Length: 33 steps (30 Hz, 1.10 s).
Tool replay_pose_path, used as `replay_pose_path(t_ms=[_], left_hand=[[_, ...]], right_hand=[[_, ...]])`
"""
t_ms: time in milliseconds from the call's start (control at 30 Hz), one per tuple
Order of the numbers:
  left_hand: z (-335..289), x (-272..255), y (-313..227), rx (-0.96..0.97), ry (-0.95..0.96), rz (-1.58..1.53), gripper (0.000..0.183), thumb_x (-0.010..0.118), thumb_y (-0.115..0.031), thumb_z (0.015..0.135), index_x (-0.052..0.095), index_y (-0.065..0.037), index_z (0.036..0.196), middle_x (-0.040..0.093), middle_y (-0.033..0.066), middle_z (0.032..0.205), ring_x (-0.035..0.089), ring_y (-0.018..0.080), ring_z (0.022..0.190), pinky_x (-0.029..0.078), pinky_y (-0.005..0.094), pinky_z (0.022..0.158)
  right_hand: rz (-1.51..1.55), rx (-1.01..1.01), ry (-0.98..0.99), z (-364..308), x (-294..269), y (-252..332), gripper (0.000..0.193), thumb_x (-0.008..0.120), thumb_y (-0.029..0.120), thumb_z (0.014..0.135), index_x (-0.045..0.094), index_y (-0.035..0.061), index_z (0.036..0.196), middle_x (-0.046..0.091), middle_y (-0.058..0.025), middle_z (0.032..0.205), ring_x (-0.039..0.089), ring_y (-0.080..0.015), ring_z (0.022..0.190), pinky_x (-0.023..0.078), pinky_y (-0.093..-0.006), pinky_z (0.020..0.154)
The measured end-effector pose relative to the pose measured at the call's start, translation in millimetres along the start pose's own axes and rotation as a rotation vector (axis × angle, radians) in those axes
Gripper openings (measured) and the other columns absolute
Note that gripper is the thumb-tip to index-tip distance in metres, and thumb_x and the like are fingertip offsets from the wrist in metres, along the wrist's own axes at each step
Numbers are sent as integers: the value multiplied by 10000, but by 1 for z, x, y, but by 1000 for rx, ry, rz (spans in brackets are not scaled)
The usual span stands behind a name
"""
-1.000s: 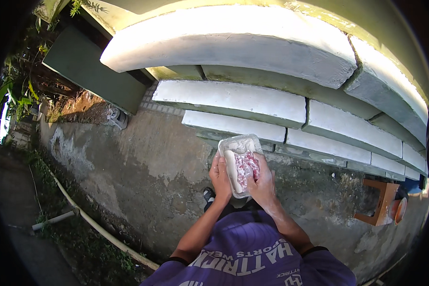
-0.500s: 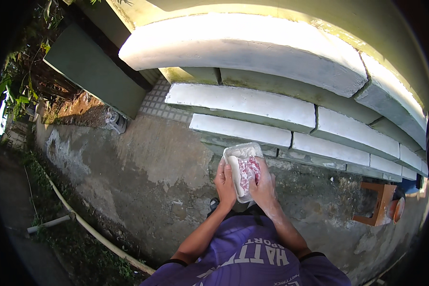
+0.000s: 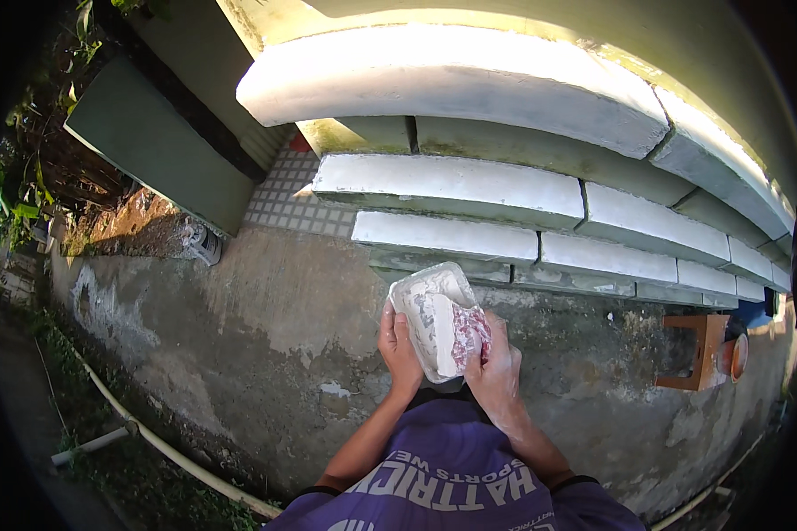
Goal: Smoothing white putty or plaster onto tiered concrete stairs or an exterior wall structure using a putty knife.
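Note:
My left hand (image 3: 400, 347) is closed around the left side of a clear rectangular plastic tub (image 3: 418, 296), whose inside is smeared with white paint or putty. In my right hand (image 3: 496, 365) is a wide flat tool (image 3: 469, 332), red under white smears, with a white strip along its left side. The tool lies across the tub's right half, its white strip inside the tub. Its exact kind is hard to make out, and my fingers cover part of it. White smears also mark my right hand and wrist.
Ahead rise ledges with white tops: an upper ledge (image 3: 452, 75), a middle ledge (image 3: 452, 181) and a lower ledge (image 3: 443, 232). A brown stool-like frame (image 3: 708, 354) stands at the right. A green panel (image 3: 164, 146) and a small bucket (image 3: 205, 245) are at the left, beyond a pipe (image 3: 177, 460).
The tub has tilted and shifted slightly left. My right hand has drawn the red tool rightward, showing more of the tub's inside. The view has turned a little.

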<state>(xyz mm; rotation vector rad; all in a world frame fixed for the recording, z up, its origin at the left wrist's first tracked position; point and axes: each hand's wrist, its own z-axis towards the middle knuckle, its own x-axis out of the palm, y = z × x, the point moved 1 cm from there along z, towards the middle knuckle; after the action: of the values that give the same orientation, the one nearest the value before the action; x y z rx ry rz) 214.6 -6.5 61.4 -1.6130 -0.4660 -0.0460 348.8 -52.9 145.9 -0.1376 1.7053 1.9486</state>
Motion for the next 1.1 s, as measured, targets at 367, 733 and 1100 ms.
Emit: replay_pose_path(t_ms=[367,733,1100], left_hand=[[-17,-14,4,46,166,145,403,448,-142,1012,464,75,1352,552,148,1316,530,182,1179,410,295,992],[-6,-24,4,-1,245,186,416,475,-166,1011,469,68,1355,566,126,1282,541,157,1124,421,279,964],[6,-64,16,-42,69,-35,452,472,-231,1010,445,45,1366,539,111,1303,513,162,1162,390,298,1008]], right_hand=[[81,-124,-45,-12,22,-6,443,518,-76,767,580,-41,1204,636,-288,1063,641,-445,942,539,-430,785],[193,-33,-14,-5,23,-32,475,508,-93,728,551,-66,1201,640,-252,1080,663,-339,1017,500,-328,870],[462,16,-31,-2,7,-41,312,568,-4,927,488,-13,1228,590,-58,1063,564,-91,987,462,-247,876]])
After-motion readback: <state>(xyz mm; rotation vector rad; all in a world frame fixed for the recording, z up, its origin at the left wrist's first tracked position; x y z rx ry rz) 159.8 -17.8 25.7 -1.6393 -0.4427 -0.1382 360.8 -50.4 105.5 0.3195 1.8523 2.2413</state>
